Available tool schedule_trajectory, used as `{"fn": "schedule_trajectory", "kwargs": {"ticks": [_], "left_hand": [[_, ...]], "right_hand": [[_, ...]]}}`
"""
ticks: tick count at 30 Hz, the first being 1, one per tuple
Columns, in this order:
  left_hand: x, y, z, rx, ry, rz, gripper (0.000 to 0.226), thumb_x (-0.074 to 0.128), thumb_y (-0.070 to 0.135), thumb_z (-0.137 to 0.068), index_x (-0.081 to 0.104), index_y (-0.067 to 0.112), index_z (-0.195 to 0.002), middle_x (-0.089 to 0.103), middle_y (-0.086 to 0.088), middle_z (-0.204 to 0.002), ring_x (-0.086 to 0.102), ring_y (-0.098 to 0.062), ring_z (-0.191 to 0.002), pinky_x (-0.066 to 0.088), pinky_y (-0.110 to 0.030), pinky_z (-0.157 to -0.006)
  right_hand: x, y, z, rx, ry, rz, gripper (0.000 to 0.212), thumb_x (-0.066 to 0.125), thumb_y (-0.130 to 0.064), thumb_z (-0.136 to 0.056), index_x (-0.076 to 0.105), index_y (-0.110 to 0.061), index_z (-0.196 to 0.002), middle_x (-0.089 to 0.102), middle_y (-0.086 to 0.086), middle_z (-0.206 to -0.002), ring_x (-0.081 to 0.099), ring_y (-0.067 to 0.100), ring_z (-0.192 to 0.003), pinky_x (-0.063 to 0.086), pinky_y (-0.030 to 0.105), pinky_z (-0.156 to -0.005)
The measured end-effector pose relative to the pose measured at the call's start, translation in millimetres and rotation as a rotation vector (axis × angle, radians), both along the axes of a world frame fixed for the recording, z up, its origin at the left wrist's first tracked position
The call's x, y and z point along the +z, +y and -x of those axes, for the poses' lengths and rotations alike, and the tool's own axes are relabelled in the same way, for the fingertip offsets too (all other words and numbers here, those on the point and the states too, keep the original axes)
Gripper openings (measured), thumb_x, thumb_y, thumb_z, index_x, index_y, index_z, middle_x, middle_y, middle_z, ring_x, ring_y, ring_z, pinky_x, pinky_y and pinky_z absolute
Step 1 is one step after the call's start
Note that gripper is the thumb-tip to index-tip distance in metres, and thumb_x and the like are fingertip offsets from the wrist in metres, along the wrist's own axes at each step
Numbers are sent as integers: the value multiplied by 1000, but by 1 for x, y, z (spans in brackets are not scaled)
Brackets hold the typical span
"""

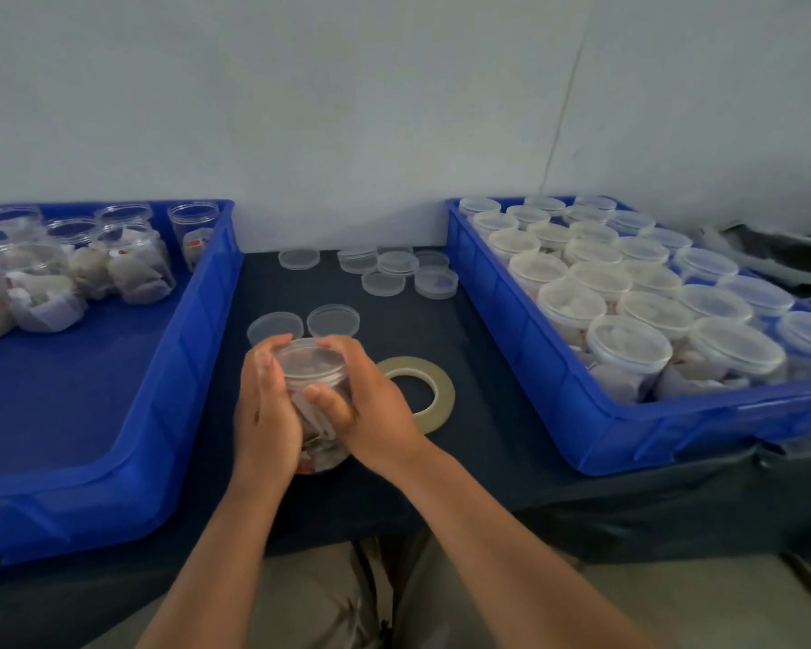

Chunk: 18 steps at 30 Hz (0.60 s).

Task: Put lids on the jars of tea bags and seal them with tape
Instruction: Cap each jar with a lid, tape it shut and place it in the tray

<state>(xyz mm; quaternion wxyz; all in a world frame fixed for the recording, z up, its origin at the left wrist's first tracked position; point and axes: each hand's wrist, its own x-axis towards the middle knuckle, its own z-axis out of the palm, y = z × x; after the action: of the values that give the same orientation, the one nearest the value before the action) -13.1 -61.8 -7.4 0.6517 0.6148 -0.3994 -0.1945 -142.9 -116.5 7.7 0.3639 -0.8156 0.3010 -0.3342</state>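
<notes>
Jar in work: a clear jar [320, 454] of tea bags at lower centre of the frame, over the dark cloth of the desk [488, 442]; whether its base rests on the cloth cannot be told
Lid on that jar: a clear lid [307, 359] sits across the mouth, its rim between the fingertips of both hands
Left hand [265, 407]: curled round the left side of the jar, fingertips reaching up to the lid's rim
Right hand [373, 405]: curled round the right side of the jar, thumb laid across the front wall, fingers over the far edge of the lid
Tape: a pale roll of tape [443, 391] lies flat on the desk just right of the right hand, partly hidden behind it
Near lids: two loose lids [333, 320] lie side by side on the desk just behind the held jar
Far lids: a cluster of lids [394, 270], some overlapping, at the back of the desk near the wall [394, 110], with a single lid [299, 258] apart to its left
Left bin [197, 330]: blue, at the left of the frame; open jars [137, 269] of tea bags stand grouped in its far corner, upper left
Right bin [534, 367]: blue, at the right of the frame, packed in rows with lidded jars [628, 344]
</notes>
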Motion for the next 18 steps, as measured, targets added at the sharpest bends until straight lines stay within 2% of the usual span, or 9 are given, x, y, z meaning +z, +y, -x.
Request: {"fn": "schedule_trajectory", "kwargs": {"ticks": [2, 4, 8, 10, 13, 16, 18], "left_hand": [[-1, -1, -2, 13, 4, 13, 55, 20, 88, -91, 55, 58, -121, 66, 23, -113, 67, 3, -102, 53, -34, -87], [-1, -3, -4, 12, 13, 8, 54, 21, 89, -90, 56, 61, -119, 67, 27, -111, 67, 4, -101, 53, -35, -87], [-5, 1, -7, -16, 42, 10, 52, 25, 85, -94, 56, 58, -126, 66, 28, -116, 67, 3, -105, 54, -40, -86], [-11, 6, -9, -50, 62, 32, 55, 28, 85, -94, 56, 53, -130, 66, 23, -121, 68, -2, -110, 55, -43, -86], [-18, 14, -11, -82, 48, 58, 61, 30, 86, -94, 55, 48, -135, 67, 15, -126, 69, -8, -113, 55, -48, -89], [-20, 18, -9, -88, 28, 100, 60, 30, 83, -97, 56, 45, -135, 68, 8, -129, 68, -13, -115, 56, -44, -92], [-18, 19, -7, -118, -3, 130, 59, 30, 80, -99, 56, 42, -137, 68, 3, -130, 69, -15, -116, 60, -33, -89]], "right_hand": [[1, -2, 4, 29, 2, -8, 45, 42, -53, -110, 45, -28, -147, 61, -4, -138, 59, 8, -119, 50, 29, -92], [5, -6, 7, 43, 26, 4, 46, 40, -52, -110, 47, -27, -149, 60, -5, -141, 58, 6, -119, 46, 25, -91], [12, -6, 5, 25, 108, 59, 75, 65, -69, -87, 47, -32, -150, 60, -8, -142, 57, 6, -121, 52, 29, -98], [15, -7, 8, 35, 157, 81, 90, 76, -69, -81, 41, -32, -156, 57, -7, -148, 52, 6, -130, 46, 25, -101], [29, -15, 16, 115, 263, -1, 109, 83, -69, -74, 29, -31, -162, 47, -7, -159, 45, 8, -139, 37, 23, -100], [44, -16, 18, 178, 368, 25, 104, 85, -69, -71, 35, -33, -155, 49, -8, -153, 50, 5, -123, 38, 17, -89], [51, -11, 12, 172, 444, 102, 105, 85, -73, -68, 35, -34, -152, 51, -5, -148, 53, 10, -121, 45, 24, -88]]}}
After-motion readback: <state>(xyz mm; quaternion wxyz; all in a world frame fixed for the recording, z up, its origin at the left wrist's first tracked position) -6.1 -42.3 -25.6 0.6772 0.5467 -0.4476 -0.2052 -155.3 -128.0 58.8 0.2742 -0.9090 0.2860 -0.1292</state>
